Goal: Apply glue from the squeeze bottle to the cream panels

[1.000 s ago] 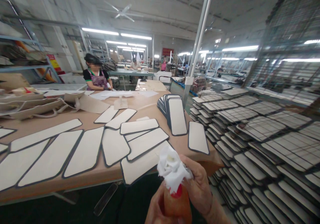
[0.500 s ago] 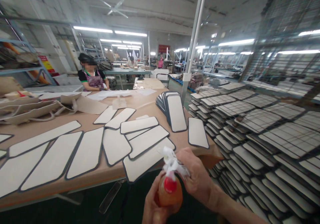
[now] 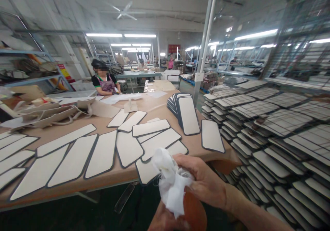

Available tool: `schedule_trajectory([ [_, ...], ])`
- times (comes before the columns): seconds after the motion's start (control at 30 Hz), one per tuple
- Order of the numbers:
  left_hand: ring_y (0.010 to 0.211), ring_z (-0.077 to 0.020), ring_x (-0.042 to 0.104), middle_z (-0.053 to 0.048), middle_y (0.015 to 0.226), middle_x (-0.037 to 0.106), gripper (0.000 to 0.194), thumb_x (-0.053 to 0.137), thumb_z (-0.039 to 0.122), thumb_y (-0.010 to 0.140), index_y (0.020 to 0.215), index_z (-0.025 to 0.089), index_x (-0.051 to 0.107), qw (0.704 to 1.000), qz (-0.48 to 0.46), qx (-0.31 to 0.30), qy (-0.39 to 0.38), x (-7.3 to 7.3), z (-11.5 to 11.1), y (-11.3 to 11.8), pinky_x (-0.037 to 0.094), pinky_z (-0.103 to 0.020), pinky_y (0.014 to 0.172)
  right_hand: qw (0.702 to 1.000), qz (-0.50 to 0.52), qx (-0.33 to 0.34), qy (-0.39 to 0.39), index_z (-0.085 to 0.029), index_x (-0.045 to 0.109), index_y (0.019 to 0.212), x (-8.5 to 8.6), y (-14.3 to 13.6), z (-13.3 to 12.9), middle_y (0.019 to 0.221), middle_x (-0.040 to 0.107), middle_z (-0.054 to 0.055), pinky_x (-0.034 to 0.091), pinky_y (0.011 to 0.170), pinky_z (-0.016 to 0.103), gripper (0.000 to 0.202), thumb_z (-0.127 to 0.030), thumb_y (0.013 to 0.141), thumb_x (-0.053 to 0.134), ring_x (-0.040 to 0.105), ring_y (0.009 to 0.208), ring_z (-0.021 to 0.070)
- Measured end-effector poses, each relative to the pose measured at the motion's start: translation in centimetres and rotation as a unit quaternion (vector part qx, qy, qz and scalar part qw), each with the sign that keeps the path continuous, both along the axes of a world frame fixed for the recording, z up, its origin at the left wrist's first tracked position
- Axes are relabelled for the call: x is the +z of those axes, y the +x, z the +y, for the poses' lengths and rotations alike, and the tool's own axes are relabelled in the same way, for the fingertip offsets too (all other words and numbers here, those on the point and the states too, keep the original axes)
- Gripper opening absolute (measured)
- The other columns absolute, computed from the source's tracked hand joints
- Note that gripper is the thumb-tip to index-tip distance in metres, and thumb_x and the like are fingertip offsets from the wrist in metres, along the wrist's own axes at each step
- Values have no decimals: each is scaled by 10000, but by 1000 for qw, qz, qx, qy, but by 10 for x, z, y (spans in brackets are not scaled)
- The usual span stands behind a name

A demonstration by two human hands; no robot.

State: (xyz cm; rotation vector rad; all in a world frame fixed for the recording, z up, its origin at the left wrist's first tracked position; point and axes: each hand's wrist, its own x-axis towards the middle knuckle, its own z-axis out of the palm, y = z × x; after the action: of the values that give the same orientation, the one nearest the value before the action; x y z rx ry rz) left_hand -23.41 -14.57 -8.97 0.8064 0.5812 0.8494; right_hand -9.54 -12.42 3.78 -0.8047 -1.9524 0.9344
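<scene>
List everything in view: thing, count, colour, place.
panels: many, white with dark edging, spread over table, one stack upright at far right
table: one, tan, left and centre
racks of panels: many tiers, right
bags: several, beige, table's far left
seated person: one, far end of table
bottle: one, orange-brown, in left hand
cloth: one, white, over bottle top
left hand: holds bottle
right hand: grip on cloth
</scene>
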Motion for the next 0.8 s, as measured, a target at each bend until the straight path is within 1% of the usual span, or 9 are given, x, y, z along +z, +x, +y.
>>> schedule_trajectory([
  [0.13, 710, -225, 636, -47, 776, 694, 590, 829, 153, 393, 955, 113, 655, 999, -36, -25, 19, 7, 0, 2, 474, -278, 634, 988, -55, -82, 121, -180, 538, 734, -8, -3, 2, 751, 573, 48, 362, 704, 330, 65, -208, 745, 481, 475, 727, 193],
  [0.2, 692, -200, 621, -48, 775, 695, 540, 812, 162, 414, 931, 105, 664, 999, -35, 7, 37, 7, 3, 7, 461, -249, 612, 983, -33, -120, 136, -189, 484, 695, -16, -3, 2, 728, 541, 35, 346, 671, 323, 14, -193, 709, 484, 441, 695, 182],
  [0.27, 713, -200, 616, -54, 811, 697, 549, 809, 172, 416, 942, 108, 665, 998, -19, 49, 39, 5, 5, 10, 464, -245, 619, 990, 38, -128, 49, -199, 444, 677, -23, -5, 1, 678, 489, 5, 346, 601, 286, 55, -185, 697, 494, 412, 637, 155],
  [0.33, 752, -221, 623, -63, 856, 699, 615, 817, 169, 391, 981, 118, 654, 997, -6, 74, 31, 1, 7, 12, 476, -257, 635, 986, 119, -102, -60, -201, 442, 697, -26, -7, 0, 658, 462, -15, 348, 543, 250, 62, -198, 708, 502, 401, 602, 134],
  [0.43, 740, -235, 632, -53, 797, 701, 596, 820, 182, 383, 953, 119, 654, 994, 28, 95, 37, -3, 8, 11, 481, -256, 612, 978, 167, -61, -108, -194, 460, 749, -26, -9, -1, 682, 484, -14, 369, 543, 235, 80, -262, 746, 503, 423, 615, 129],
  [0.53, 754, -242, 643, -33, 775, 700, 490, 808, 200, 420, 878, 144, 642, 985, 74, 145, 51, -7, 7, 10, 488, -252, 614, 986, 122, -87, -77, -206, 404, 692, -23, -7, -1, 641, 439, -26, 370, 554, 246, 168, -316, 758, 512, 422, 611, 134],
  [0.63, 948, -304, 617, -61, 928, 698, 446, 792, 216, 458, 867, 164, 623, 973, 101, 195, 65, -13, 6, 9, 507, -297, 724, 989, 50, -131, -35, -215, 366, 674, -22, -2, -3, 667, 437, -12, 369, 568, 270, 206, -345, 760, 501, 420, 619, 148],
  [0.73, 1121, -343, 527, -90, 1084, 657, 548, 772, 254, 491, 1009, 171, 610, 963, 111, 226, 92, -19, 6, 9, 486, -342, 839, 987, -27, -160, 11, -210, 383, 693, -25, 3, -3, 704, 480, 14, 365, 575, 283, 137, -295, 757, 470, 430, 626, 158],
  [0.8, 1180, -349, 477, -95, 1148, 629, 661, 766, 275, 501, 1126, 176, 577, 958, 113, 237, 114, -22, 7, 10, 457, -364, 899, 976, -92, -178, 84, -208, 389, 704, -28, 7, 0, 699, 498, 19, 370, 598, 291, 74, -231, 744, 447, 441, 625, 161],
])
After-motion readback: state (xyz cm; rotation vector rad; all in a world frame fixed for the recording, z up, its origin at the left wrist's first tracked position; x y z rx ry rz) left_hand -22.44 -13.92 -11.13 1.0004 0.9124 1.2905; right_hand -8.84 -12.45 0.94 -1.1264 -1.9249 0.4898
